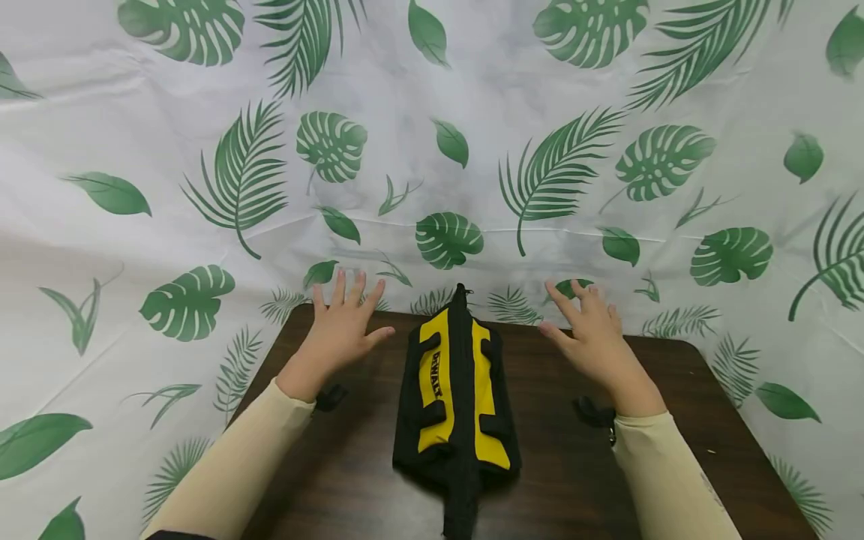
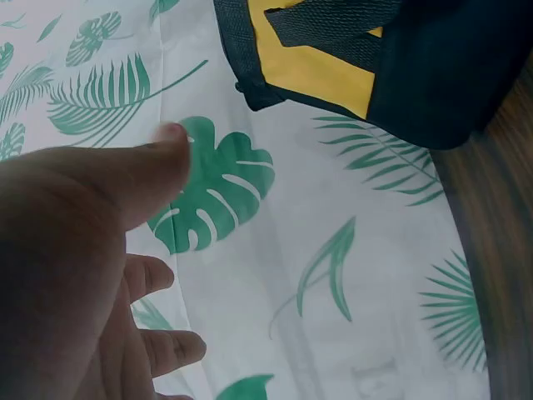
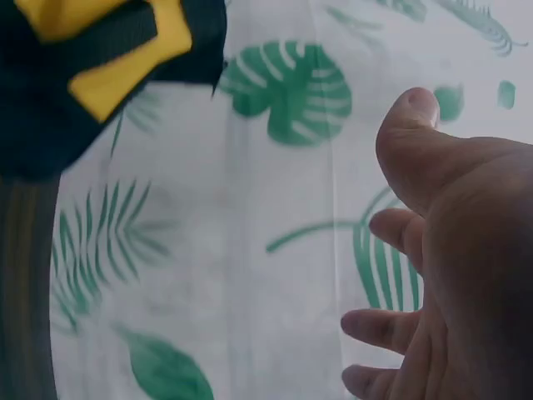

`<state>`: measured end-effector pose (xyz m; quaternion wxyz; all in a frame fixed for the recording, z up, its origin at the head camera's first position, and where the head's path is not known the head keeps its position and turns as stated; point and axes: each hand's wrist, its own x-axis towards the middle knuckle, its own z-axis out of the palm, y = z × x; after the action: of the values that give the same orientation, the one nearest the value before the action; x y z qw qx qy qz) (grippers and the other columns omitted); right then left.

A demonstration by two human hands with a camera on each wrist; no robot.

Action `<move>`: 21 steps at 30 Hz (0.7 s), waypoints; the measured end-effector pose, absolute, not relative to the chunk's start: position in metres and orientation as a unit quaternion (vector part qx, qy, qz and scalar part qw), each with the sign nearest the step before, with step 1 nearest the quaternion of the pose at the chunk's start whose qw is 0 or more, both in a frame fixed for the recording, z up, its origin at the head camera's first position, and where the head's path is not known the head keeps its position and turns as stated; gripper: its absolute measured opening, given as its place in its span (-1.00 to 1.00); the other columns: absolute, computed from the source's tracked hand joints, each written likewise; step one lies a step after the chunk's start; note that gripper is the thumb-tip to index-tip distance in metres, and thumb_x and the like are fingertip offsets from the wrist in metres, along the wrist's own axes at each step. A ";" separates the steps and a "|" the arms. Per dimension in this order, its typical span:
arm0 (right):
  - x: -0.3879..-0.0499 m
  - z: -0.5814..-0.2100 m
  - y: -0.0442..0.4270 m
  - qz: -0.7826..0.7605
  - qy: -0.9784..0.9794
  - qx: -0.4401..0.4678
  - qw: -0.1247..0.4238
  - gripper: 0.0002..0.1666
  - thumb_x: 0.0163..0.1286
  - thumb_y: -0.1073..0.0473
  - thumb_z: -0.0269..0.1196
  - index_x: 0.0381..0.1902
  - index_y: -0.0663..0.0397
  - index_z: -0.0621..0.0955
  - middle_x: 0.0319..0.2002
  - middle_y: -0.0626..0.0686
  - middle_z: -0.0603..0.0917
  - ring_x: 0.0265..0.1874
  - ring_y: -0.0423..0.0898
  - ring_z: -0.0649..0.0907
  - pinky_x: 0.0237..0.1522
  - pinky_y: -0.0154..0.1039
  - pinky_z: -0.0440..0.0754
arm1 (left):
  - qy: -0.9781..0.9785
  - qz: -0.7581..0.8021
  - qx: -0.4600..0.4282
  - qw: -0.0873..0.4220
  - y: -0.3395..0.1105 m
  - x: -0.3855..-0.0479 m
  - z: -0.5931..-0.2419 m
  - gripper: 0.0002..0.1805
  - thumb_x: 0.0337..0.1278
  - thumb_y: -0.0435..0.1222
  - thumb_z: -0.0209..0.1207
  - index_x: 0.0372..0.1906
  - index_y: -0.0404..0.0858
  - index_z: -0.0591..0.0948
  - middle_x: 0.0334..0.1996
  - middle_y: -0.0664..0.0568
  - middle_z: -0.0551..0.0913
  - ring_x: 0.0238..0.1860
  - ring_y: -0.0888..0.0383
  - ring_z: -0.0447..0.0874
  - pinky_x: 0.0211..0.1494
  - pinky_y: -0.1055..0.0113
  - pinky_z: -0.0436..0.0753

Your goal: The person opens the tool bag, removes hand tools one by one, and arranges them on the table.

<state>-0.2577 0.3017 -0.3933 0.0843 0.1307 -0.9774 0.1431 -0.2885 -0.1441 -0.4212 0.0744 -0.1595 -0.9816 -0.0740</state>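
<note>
A black and yellow bag (image 1: 462,390) with a dark zip strip along its top lies lengthwise on the dark wooden table. To its left my left hand (image 1: 344,326) is held with fingers spread, touching nothing. On the other side, my right hand (image 1: 594,341) is likewise spread and holds nothing. The left wrist view shows the bag (image 2: 325,71) beyond the thumb of my left hand (image 2: 92,217). In the right wrist view the bag (image 3: 108,67) is at the upper left, apart from my right hand (image 3: 475,242).
The brown table (image 1: 560,480) has rounded far corners. A white cloth (image 1: 472,90) printed with green leaves hangs behind the table and shows along both sides. Dark straps are at both wrists.
</note>
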 end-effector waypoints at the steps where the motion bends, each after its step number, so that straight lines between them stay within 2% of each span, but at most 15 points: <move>1: -0.258 -0.393 0.297 0.147 -0.976 0.137 0.083 -0.01 0.67 -0.31 0.20 0.83 -0.29 0.05 0.73 0.47 0.00 0.70 0.61 -0.11 0.52 0.74 -0.20 | -0.981 -0.078 -0.163 0.075 -0.141 -0.290 -0.421 0.04 0.51 0.33 0.16 0.83 0.06 0.00 0.80 -0.21 -0.06 0.80 -0.38 -0.39 0.64 -0.63 -0.31; 3: -0.261 -0.392 0.288 0.164 -0.972 0.149 0.077 -0.04 0.68 -0.29 0.19 0.82 -0.28 0.07 0.73 0.45 0.03 0.70 0.60 -0.07 0.54 0.72 -0.16 | -0.980 -0.078 -0.169 0.076 -0.136 -0.295 -0.420 0.01 0.51 0.29 0.20 0.82 0.06 0.04 0.80 -0.20 -0.02 0.80 -0.37 -0.32 0.64 -0.62 -0.31; 7: -0.270 -0.388 0.269 0.226 -0.959 0.160 0.056 -0.10 0.69 -0.35 0.13 0.81 -0.35 0.12 0.74 0.32 0.13 0.71 0.47 0.11 0.58 0.62 0.08 | -0.979 -0.068 -0.173 0.084 -0.126 -0.308 -0.417 -0.03 0.47 0.19 0.32 0.79 0.05 0.17 0.78 -0.17 0.11 0.80 -0.35 -0.16 0.64 -0.62 -0.33; 10: -0.278 -0.383 0.255 0.264 -0.951 0.156 0.037 -0.13 0.69 -0.41 0.08 0.79 -0.39 0.17 0.69 0.23 0.24 0.65 0.34 0.30 0.56 0.52 0.29 | -0.979 -0.056 -0.176 0.090 -0.120 -0.319 -0.413 -0.07 0.42 0.14 0.39 0.74 0.04 0.28 0.74 -0.14 0.23 0.79 -0.32 -0.05 0.65 -0.62 -0.29; 13: -0.287 -0.378 0.241 0.279 -0.948 0.151 0.024 -0.15 0.69 -0.44 0.06 0.76 -0.34 0.24 0.63 0.22 0.33 0.57 0.31 0.42 0.53 0.46 0.38 | -0.977 -0.054 -0.183 0.092 -0.114 -0.329 -0.411 -0.12 0.43 0.11 0.40 0.72 0.03 0.34 0.71 -0.12 0.31 0.78 -0.30 0.01 0.65 -0.61 -0.22; 17: -0.297 -0.372 0.225 0.294 -0.944 0.147 0.011 -0.21 0.71 -0.37 0.09 0.72 -0.22 0.33 0.63 0.21 0.37 0.57 0.29 0.43 0.53 0.42 0.41 | -0.974 -0.051 -0.201 0.089 -0.102 -0.343 -0.411 -0.16 0.49 0.08 0.36 0.71 0.03 0.34 0.67 -0.11 0.36 0.73 -0.27 0.14 0.65 -0.53 0.03; 21: -0.311 -0.368 0.206 0.304 -0.942 0.140 -0.010 -0.27 0.72 -0.30 0.12 0.67 -0.18 0.39 0.56 0.23 0.48 0.53 0.28 0.50 0.47 0.38 0.52 | -0.971 -0.053 -0.220 0.083 -0.089 -0.356 -0.410 -0.20 0.55 0.03 0.32 0.70 -0.08 0.34 0.62 -0.13 0.44 0.62 -0.23 0.34 0.63 -0.28 0.35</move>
<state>-0.3108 0.2060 -0.3677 -0.0097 0.1405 -0.9423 0.3038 -0.3558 -0.0891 -0.4097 0.0828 -0.2198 -0.9706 -0.0531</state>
